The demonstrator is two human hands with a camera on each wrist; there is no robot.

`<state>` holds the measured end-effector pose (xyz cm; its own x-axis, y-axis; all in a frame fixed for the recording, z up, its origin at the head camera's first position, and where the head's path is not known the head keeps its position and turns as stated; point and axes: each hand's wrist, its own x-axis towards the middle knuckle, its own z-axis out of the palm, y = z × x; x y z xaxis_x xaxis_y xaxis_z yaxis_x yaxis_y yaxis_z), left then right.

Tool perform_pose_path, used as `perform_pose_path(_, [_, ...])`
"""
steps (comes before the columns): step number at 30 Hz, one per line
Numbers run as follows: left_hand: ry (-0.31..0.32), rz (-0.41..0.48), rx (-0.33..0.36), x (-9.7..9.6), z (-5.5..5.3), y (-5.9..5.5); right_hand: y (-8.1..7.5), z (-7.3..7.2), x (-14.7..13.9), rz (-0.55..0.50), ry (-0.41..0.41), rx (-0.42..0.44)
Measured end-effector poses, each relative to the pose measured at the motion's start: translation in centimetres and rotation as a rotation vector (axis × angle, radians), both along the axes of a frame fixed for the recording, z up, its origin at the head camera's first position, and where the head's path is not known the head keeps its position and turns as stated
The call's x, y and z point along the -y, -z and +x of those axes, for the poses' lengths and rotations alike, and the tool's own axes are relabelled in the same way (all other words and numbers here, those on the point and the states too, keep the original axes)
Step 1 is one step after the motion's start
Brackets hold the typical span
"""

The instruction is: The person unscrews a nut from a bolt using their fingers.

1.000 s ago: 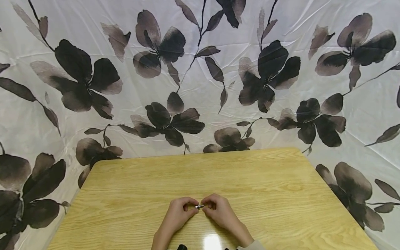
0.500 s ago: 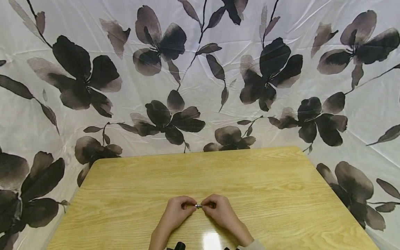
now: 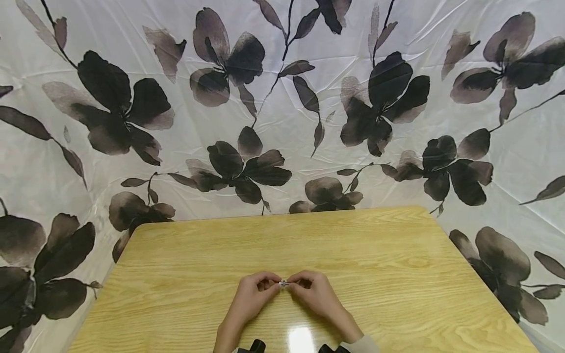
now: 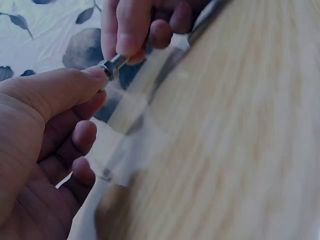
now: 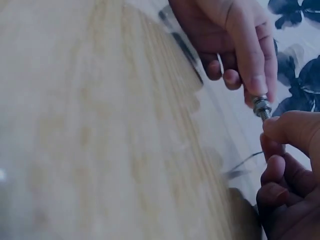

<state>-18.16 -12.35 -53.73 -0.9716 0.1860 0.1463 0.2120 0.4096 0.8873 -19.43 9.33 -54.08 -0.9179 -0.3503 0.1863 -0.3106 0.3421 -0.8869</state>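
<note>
Both hands meet over the table, with a small silver bolt [image 4: 119, 60] between their fingertips. A hex nut [image 5: 262, 107] sits round the bolt, close to the left fingertips. Thumb and forefinger of my left hand [image 3: 254, 295] pinch the bolt's head end, which they mostly hide. From the other side, my right hand [image 3: 314, 293] pinches the threaded end between thumb and forefinger. Some thread shows between the nut and the right thumb in the right wrist view. The other left fingers [image 4: 82, 137] curl loosely beneath, touching nothing.
The wood-grain table [image 3: 185, 255] spreads around both hands, its far edge running up to a white floral cloth [image 3: 309, 122]. A light reflection shines on the tabletop near the front. Black wrist-worn devices [image 3: 257, 346] show at the bottom edge.
Both hands have shifted slightly away from the body with the bolt. The bolt, tilted a second ago, now lies nearly level. The right fingers have shifted a little on its threaded end.
</note>
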Motion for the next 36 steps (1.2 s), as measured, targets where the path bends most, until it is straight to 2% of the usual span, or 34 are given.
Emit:
perform_pose_path(4, [-0.014,0.026,-0.008,-0.5,0.0,-0.6,-0.7,-0.2,-0.3,-0.030,0.002,0.008])
perform_pose_path(10, [-0.042,0.115,-0.004,-0.8,-0.2,-2.3,-2.5,-0.6,-0.5,-0.078,-0.026,-0.017])
perform_pose_path(14, [-0.041,0.152,-0.043,-0.9,-0.6,-3.6,-4.0,-1.0,-0.6,-0.089,-0.048,-0.066])
perform_pose_path(20, [-0.045,0.172,-0.099,-1.0,-0.7,-5.3,-5.8,-1.1,-0.7,-0.082,-0.074,-0.057])
perform_pose_path(26, [-0.028,0.198,-0.173,-1.3,-0.4,-6.8,-7.9,-0.7,-0.8,-0.113,-0.054,-0.069])
perform_pose_path(31, [-0.015,0.265,-0.229,-1.4,0.0,-7.8,-9.3,-0.3,-0.8,-0.147,-0.050,-0.087])
perform_pose_path(36, [-0.011,0.314,-0.360,-1.5,0.4,-8.7,-10.3,0.1,-0.5,-0.177,-0.052,-0.102])
